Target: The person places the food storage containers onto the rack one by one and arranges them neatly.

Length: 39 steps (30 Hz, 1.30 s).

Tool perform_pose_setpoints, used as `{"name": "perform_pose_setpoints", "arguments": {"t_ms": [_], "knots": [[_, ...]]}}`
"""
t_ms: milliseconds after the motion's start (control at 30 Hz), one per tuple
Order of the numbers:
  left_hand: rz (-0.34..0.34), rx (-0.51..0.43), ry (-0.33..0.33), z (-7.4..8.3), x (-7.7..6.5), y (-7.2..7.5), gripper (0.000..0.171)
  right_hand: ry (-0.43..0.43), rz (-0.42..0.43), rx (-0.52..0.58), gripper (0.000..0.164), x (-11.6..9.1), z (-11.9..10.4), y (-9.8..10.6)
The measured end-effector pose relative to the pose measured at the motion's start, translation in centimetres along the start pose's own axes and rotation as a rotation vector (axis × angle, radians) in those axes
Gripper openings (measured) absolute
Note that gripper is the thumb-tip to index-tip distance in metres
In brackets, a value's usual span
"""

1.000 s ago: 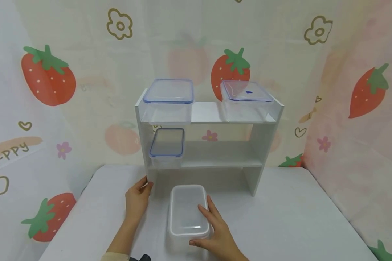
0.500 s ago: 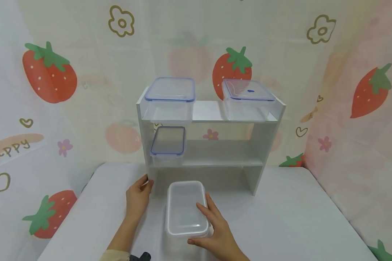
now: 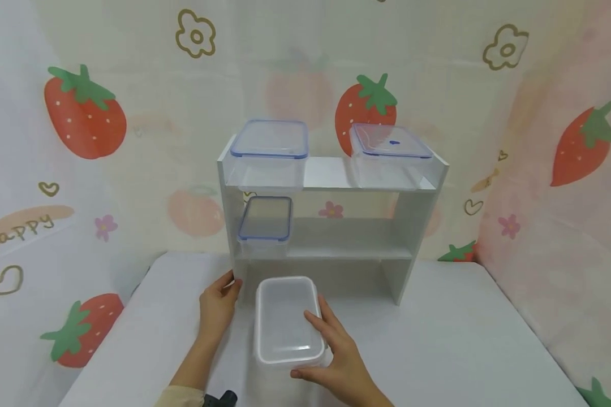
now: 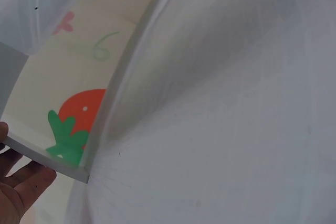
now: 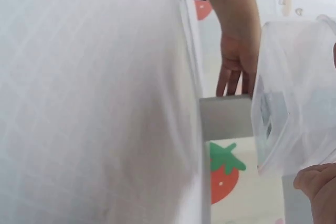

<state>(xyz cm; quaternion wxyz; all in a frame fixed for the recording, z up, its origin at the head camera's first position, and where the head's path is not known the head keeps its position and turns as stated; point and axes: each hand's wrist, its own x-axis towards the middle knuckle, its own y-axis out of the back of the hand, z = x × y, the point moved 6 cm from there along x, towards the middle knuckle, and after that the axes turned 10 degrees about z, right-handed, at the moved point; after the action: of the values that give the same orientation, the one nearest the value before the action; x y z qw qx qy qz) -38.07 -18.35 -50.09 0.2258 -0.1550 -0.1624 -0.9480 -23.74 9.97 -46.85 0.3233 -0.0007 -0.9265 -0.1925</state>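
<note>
A clear food container (image 3: 287, 322) with a whitish lid is held in my right hand (image 3: 338, 359), thumb at its near side and fingers along its right edge. In the right wrist view, the container (image 5: 294, 93) shows at the right, raised above the tabletop, with part of my right hand (image 5: 320, 184) against it. My left hand (image 3: 218, 305) pinches the front edge of the white shelf unit's left side panel (image 3: 238, 271), low down. The left wrist view has this left hand (image 4: 23, 187) with thumb and fingers on either side of the panel edge (image 4: 52, 167).
Two large clear containers with blue-rimmed lids, one left (image 3: 270, 164) and one right (image 3: 389, 164), stand on the top shelf. A smaller blue-rimmed container (image 3: 266, 223) sits at the left of the middle shelf (image 3: 346, 240). White cloth covers the table (image 3: 453, 339); strawberry-printed curtains (image 3: 147, 85) surround it.
My right hand has carried the food container slightly left and toward the shelf unit. My left hand keeps its hold on the side panel. The head view has shifted a little.
</note>
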Motion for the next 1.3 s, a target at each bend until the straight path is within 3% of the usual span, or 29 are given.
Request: {"name": "perform_pose_setpoints", "arguments": {"t_ms": [233, 633, 1300], "knots": [[0.008, 0.013, -0.016, 0.2, -0.1, 0.0, 0.040, 0.062, -0.001, -0.020, 0.095, 1.0, -1.5, 0.4], [-0.005, 0.018, -0.004, 0.0, -0.1, -0.2, 0.041, -0.013, 0.012, 0.033, 0.096, 2.6, -3.5, 2.1], [-0.026, 0.017, -0.011, 0.2, -0.2, 0.0, 0.042, -0.014, -0.049, 0.095, 0.096, 3.7, -4.0, 5.0]]}}
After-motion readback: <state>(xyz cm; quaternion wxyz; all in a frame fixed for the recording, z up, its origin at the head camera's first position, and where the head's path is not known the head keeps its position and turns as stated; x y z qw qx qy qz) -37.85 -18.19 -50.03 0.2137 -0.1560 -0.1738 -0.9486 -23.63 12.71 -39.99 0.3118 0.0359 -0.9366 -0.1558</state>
